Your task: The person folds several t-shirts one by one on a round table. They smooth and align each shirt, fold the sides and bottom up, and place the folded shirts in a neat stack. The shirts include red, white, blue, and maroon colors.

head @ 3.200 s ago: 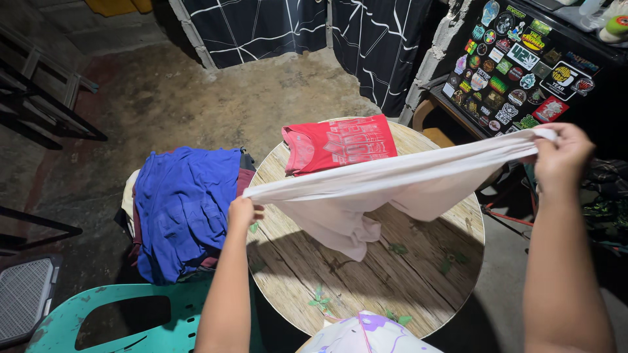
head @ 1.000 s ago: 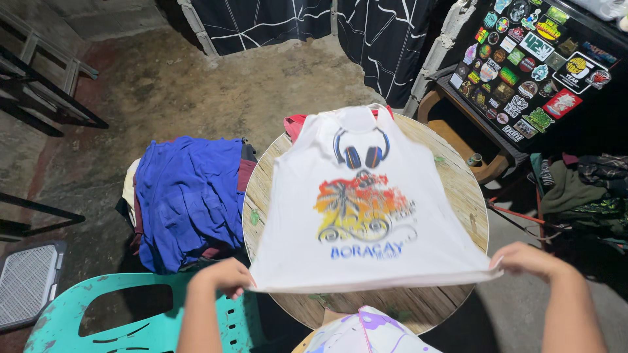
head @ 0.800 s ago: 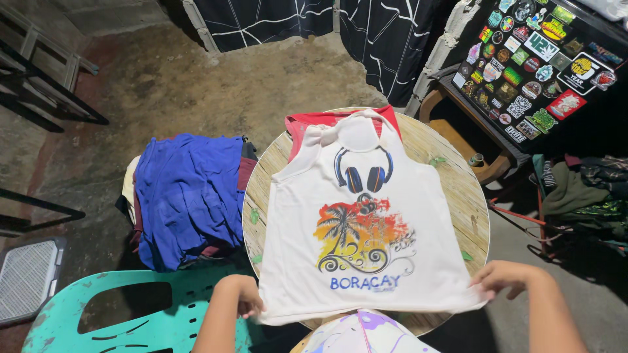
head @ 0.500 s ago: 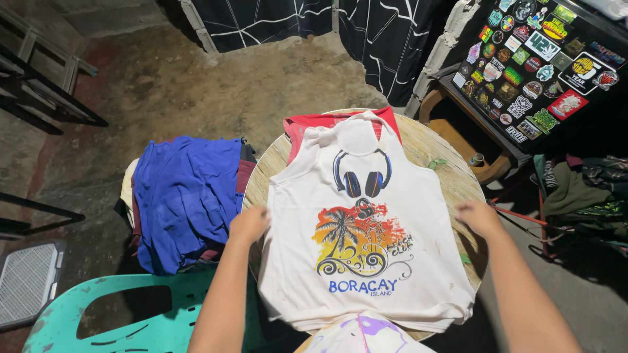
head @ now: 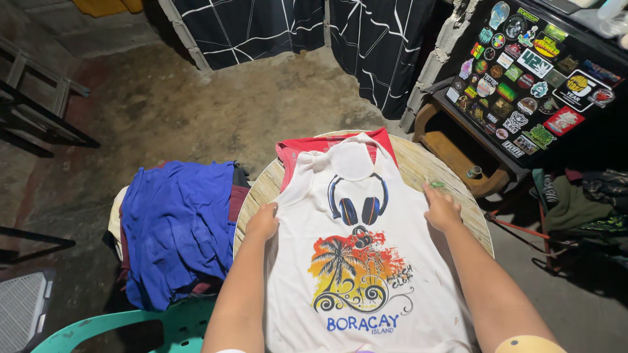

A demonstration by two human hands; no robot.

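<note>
The white sleeveless shirt (head: 356, 261) lies face up on the round wooden table (head: 451, 186), long axis running 6 to 12 o'clock, neckline at 12 o'clock over a red shirt (head: 307, 145). The left hand (head: 263, 221) rests flat at the shirt's 9 o'clock armhole edge, fingers together and clamped on nothing. The right hand (head: 441, 209) presses the 3 o'clock armhole edge, fingers slightly apart and gripping nothing. Both hands are equally near the shoulder end; the fabric extends from the fingers toward the centreline. A blue garment pile (head: 175, 229) sits at 9 o'clock of the table.
</note>
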